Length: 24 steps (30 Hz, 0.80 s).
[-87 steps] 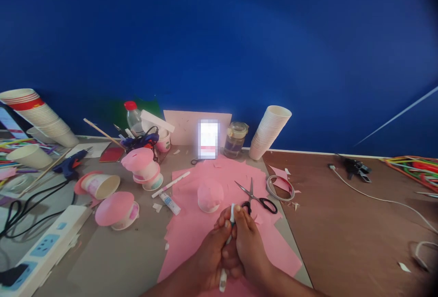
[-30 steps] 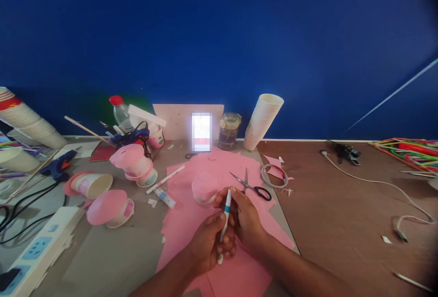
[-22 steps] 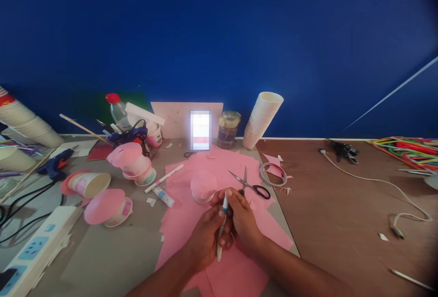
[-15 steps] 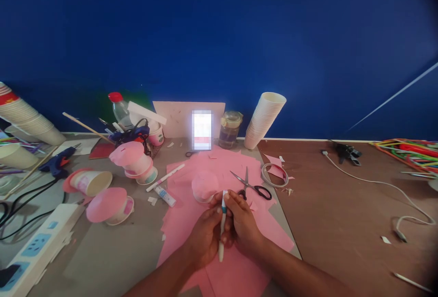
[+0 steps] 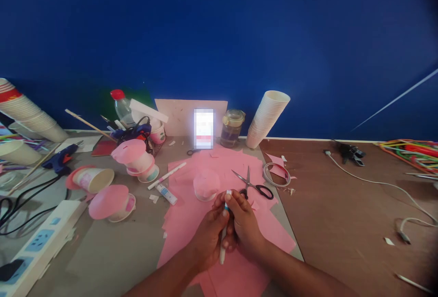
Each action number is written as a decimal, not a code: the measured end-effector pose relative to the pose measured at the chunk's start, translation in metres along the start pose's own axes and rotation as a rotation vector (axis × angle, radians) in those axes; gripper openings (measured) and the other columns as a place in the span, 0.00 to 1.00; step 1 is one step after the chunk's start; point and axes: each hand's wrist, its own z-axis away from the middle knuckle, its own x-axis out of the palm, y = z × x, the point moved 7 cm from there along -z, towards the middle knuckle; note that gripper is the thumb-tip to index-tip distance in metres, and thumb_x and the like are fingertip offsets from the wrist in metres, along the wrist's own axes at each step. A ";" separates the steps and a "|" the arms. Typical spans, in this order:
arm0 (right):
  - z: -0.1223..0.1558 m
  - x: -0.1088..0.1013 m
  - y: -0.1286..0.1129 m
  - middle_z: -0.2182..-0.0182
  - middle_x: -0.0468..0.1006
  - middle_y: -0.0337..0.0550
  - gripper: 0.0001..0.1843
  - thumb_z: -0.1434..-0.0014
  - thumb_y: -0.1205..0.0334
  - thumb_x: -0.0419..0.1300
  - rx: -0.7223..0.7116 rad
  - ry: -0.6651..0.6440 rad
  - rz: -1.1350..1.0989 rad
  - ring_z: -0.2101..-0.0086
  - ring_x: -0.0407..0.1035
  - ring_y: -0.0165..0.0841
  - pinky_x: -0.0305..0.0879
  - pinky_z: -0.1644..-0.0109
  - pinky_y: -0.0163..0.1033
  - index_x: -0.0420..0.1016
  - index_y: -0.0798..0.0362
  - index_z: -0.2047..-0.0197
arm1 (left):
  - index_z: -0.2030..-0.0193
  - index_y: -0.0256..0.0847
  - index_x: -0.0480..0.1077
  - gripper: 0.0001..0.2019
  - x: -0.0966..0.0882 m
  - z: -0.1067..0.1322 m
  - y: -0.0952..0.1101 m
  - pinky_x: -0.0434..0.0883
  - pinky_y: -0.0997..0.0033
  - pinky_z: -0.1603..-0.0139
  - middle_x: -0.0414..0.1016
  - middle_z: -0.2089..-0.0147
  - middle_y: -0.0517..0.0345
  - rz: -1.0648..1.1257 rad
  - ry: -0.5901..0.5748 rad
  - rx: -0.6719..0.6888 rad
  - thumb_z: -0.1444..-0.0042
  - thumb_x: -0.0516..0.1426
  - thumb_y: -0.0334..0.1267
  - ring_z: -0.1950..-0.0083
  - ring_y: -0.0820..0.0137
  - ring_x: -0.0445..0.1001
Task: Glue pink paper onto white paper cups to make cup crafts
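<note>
Both my hands are closed around a white marker pen (image 5: 222,256) with a teal band, held over sheets of pink paper (image 5: 186,221). My left hand (image 5: 208,235) grips the barrel, its thumb against the band. My right hand (image 5: 246,219) pinches the upper end near the white tip and wraps the other side; the fingers hide much of the pen. Just beyond stands a small paper cup topped with pink paper (image 5: 206,183). Open scissors (image 5: 263,190) lie to its right on the paper. Left of it are another white pen (image 5: 167,176) and a small tube (image 5: 166,194).
Pink-trimmed paper cups (image 5: 109,202) stand or lie at left, near a blue glue gun (image 5: 60,158) and a white power strip (image 5: 43,242). A stacked cup tower (image 5: 267,119), a lidded jar (image 5: 233,128) and a lit screen (image 5: 203,128) line the back. A tape roll (image 5: 268,180) and white cable (image 5: 372,183) lie right.
The view has shifted slightly. My fingers have closed further over the pen's teal band, so less of it shows. Both hands still hold the pen.
</note>
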 end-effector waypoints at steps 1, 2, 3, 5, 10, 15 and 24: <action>0.000 0.000 0.001 0.80 0.71 0.33 0.18 0.46 0.45 0.56 0.012 -0.005 -0.014 0.90 0.53 0.18 0.49 0.89 0.26 0.67 0.53 0.72 | 0.80 0.37 0.59 0.22 0.000 0.000 0.000 0.58 0.79 0.84 0.56 0.87 0.69 0.001 0.005 0.012 0.52 0.60 0.53 0.88 0.83 0.54; 0.000 0.001 0.003 0.79 0.72 0.33 0.18 0.46 0.46 0.57 0.025 -0.016 -0.031 0.89 0.53 0.18 0.51 0.88 0.26 0.67 0.53 0.72 | 0.79 0.37 0.60 0.22 0.000 0.000 0.000 0.58 0.79 0.85 0.57 0.86 0.69 0.007 0.012 0.026 0.52 0.61 0.52 0.88 0.83 0.55; 0.000 0.002 0.004 0.78 0.72 0.33 0.18 0.46 0.46 0.57 0.029 -0.028 -0.040 0.89 0.53 0.18 0.52 0.87 0.26 0.66 0.54 0.73 | 0.79 0.37 0.60 0.21 -0.001 -0.001 0.000 0.58 0.79 0.85 0.58 0.86 0.69 0.016 0.017 0.036 0.53 0.61 0.52 0.89 0.83 0.55; 0.000 0.003 0.003 0.77 0.72 0.34 0.17 0.45 0.47 0.57 0.015 -0.042 -0.024 0.88 0.53 0.17 0.54 0.85 0.26 0.66 0.54 0.72 | 0.79 0.37 0.60 0.21 -0.001 -0.001 -0.001 0.57 0.79 0.86 0.58 0.86 0.69 0.030 0.024 0.037 0.53 0.62 0.52 0.89 0.83 0.54; 0.002 0.001 0.000 0.73 0.74 0.37 0.18 0.43 0.46 0.53 -0.019 -0.011 0.087 0.86 0.57 0.20 0.56 0.83 0.28 0.67 0.54 0.72 | 0.80 0.37 0.58 0.23 -0.003 0.000 -0.003 0.51 0.80 0.86 0.58 0.86 0.69 0.031 0.050 -0.002 0.54 0.61 0.54 0.90 0.84 0.51; 0.003 -0.001 -0.008 0.72 0.74 0.39 0.20 0.39 0.47 0.48 -0.105 -0.002 0.160 0.76 0.66 0.26 0.63 0.74 0.31 0.69 0.53 0.71 | 0.81 0.38 0.58 0.24 0.001 0.001 -0.003 0.50 0.78 0.86 0.54 0.89 0.69 -0.010 -0.008 -0.028 0.52 0.59 0.57 0.90 0.84 0.48; 0.002 -0.001 -0.017 0.74 0.74 0.40 0.20 0.39 0.49 0.48 -0.194 -0.005 0.242 0.71 0.67 0.31 0.64 0.65 0.34 0.71 0.52 0.73 | 0.72 0.41 0.62 0.16 -0.001 0.004 -0.004 0.52 0.80 0.87 0.60 0.87 0.71 0.093 -0.098 -0.111 0.47 0.57 0.52 0.92 0.83 0.45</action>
